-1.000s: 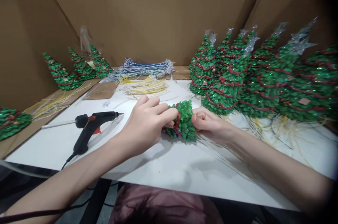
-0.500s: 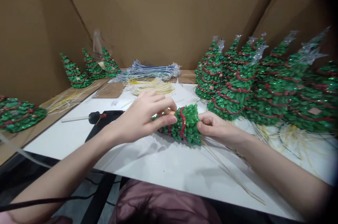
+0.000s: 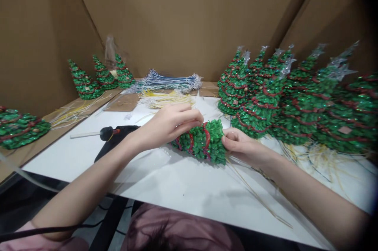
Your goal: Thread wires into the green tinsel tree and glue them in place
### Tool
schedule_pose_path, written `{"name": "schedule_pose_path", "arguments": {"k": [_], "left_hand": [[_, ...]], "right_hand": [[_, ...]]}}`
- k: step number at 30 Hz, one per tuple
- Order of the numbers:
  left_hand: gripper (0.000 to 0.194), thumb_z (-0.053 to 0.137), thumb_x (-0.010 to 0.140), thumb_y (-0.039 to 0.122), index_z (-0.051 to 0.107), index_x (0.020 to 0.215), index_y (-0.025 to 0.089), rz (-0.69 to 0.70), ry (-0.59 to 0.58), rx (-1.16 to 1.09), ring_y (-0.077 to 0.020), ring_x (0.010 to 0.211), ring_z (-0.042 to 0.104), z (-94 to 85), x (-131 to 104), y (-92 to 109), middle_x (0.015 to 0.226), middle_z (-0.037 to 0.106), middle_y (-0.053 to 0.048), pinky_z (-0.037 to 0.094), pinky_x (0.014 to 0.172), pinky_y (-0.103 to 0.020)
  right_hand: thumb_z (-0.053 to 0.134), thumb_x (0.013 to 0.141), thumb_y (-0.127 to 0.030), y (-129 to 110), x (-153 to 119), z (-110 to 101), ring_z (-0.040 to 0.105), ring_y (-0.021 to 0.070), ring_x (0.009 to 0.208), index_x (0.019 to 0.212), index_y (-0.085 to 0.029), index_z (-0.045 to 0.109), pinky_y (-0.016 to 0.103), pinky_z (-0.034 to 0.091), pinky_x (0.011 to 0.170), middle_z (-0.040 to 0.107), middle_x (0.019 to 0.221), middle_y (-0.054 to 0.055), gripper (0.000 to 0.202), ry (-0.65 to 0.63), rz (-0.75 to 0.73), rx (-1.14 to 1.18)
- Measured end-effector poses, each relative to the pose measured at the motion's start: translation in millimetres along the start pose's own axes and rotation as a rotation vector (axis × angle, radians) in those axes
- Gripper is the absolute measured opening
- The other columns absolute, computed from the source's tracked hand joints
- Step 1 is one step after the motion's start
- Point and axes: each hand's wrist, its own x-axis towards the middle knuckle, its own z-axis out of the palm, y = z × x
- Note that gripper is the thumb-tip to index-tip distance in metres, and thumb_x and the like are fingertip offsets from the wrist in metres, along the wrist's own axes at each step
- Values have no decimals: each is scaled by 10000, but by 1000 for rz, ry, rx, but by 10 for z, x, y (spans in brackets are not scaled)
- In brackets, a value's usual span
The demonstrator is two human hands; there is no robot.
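A small green Christmas tree (image 3: 214,142) with red garland lies on its side on the white table, its base toward the right. My right hand (image 3: 240,142) pinches the rim of that base, fingers closed. Thin yellowish wires (image 3: 254,192) trail from the base toward the table's front edge. Over the tree's upper side bends my left hand (image 3: 174,123), its fingers together and curled against the branches. The tree's tip is hidden behind this hand, and so are the left fingertips in part.
A black glue gun (image 3: 113,138) with a white glue stick lies left of the tree. Wire bundles (image 3: 171,81) lie behind. Decorated trees with clear stars (image 3: 262,105) crowd the right; several more trees (image 3: 84,81) stand back left. Cardboard walls (image 3: 177,18) enclose the table (image 3: 177,188).
My left hand has shifted slightly right and over the tree; its thumb, which showed in front, is now mostly hidden. My right hand keeps its hold on the base.
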Motion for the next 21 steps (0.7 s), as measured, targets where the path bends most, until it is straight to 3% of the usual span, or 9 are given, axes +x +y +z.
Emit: {"name": "schedule_pose_path", "arguments": {"k": [7, 21], "left_hand": [[163, 447, 941, 270, 526, 1054, 184, -58, 53, -171, -111, 735, 545, 47, -43, -53, 843, 604, -1, 383, 688, -222], [133, 488, 926, 255, 532, 1034, 192, -54, 5, -169, -140, 832, 584, 81, -92, 6, 863, 653, -7, 392, 760, -259]], "right_hand": [[767, 636, -503, -19, -4, -5, 449, 96, 537, 621, -153, 522, 223, 369, 516, 491, 571, -17, 428, -13, 3, 11], [717, 664, -549, -37, -3, -111, 537, 153, 605, 642, -132, 652, 280, 417, 614, 588, 624, 41, 422, -82, 33, -40]]}}
